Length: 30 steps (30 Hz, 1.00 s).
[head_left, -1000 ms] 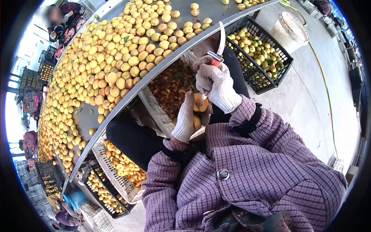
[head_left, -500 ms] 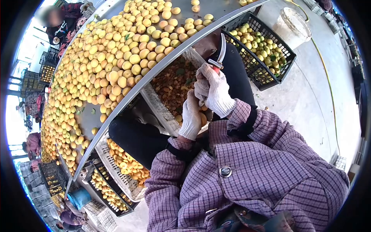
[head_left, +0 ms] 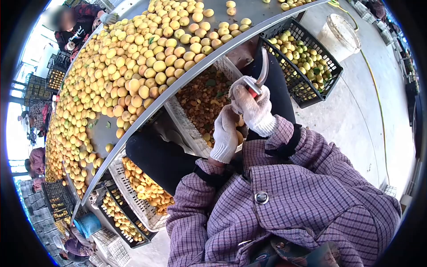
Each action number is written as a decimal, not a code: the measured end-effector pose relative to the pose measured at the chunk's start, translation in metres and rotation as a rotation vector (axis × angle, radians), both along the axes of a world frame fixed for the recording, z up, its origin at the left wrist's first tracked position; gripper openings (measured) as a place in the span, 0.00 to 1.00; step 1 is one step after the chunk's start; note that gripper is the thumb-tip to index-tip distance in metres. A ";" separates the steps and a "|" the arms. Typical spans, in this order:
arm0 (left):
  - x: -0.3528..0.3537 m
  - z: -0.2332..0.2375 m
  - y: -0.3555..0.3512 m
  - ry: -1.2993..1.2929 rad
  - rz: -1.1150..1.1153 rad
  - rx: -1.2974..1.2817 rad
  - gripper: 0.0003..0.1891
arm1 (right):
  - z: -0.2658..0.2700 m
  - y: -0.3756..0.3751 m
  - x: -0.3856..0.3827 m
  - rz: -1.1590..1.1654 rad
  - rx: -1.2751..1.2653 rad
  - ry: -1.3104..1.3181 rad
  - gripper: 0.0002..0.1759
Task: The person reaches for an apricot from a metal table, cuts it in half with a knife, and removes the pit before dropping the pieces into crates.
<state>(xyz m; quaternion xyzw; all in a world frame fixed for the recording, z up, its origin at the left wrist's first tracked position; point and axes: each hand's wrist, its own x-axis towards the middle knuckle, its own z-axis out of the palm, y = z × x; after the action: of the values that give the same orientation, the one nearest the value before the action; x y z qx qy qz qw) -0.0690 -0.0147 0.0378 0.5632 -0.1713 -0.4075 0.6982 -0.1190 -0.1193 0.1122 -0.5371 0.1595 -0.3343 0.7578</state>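
My right hand (head_left: 253, 104), in a white knit glove, is closed round the red handle of a curved knife (head_left: 264, 69), its blade pointing up. Against it, my left hand (head_left: 225, 133), also gloved, is closed; what its fingers hold is mostly hidden, with yellow fruit showing beside it. Both hands are over a white crate (head_left: 187, 129) between my knees, which contains brown pieces. Beyond the metal rim (head_left: 167, 94) of the table lie many yellow-orange fruits (head_left: 143, 91).
A black crate (head_left: 327, 95) of greenish fruit stands right of my knee, near a white bucket (head_left: 340, 38). At lower left are a white crate (head_left: 153, 222) of halved fruit and a black crate (head_left: 129, 242). Another person (head_left: 78, 26) is across the table.
The knife blade has swung more upright as my right hand turned. Both hands sit slightly lower in view. The person across the table has extended a gloved hand towards the fruit.
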 end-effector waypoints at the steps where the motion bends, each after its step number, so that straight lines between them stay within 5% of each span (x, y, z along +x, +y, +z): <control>1: -0.004 -0.007 -0.004 -0.221 0.146 -0.023 0.26 | 0.001 0.002 -0.001 -0.031 -0.213 0.050 0.10; 3: -0.005 -0.010 -0.004 -0.154 0.168 -0.096 0.22 | -0.001 0.002 -0.002 0.005 -0.279 0.083 0.08; 7: -0.004 -0.001 -0.002 -0.019 0.164 -0.158 0.25 | -0.009 0.004 0.007 -0.065 -0.027 0.126 0.10; 10: 0.000 0.002 -0.001 0.346 0.185 -0.096 0.33 | -0.004 -0.010 0.019 -0.048 0.601 -0.090 0.15; 19: 0.000 -0.007 -0.011 0.424 0.254 -0.129 0.30 | -0.011 -0.018 0.032 -0.114 0.899 0.029 0.18; 24: 0.008 -0.022 -0.015 0.482 0.307 -0.156 0.30 | -0.006 -0.014 0.031 -0.030 0.670 0.052 0.17; 27: 0.014 0.023 -0.003 0.337 0.129 -0.079 0.32 | -0.004 -0.027 0.022 0.006 0.457 -0.061 0.10; 30: 0.021 0.013 -0.001 0.225 0.212 -0.076 0.37 | -0.010 -0.030 0.007 0.144 -0.321 0.466 0.13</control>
<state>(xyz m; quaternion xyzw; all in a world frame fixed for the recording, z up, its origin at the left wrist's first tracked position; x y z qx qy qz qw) -0.0478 -0.0153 0.0511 0.5020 -0.0467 -0.3851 0.7730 -0.1117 -0.1497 0.1026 -0.7223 0.2359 -0.1682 0.6279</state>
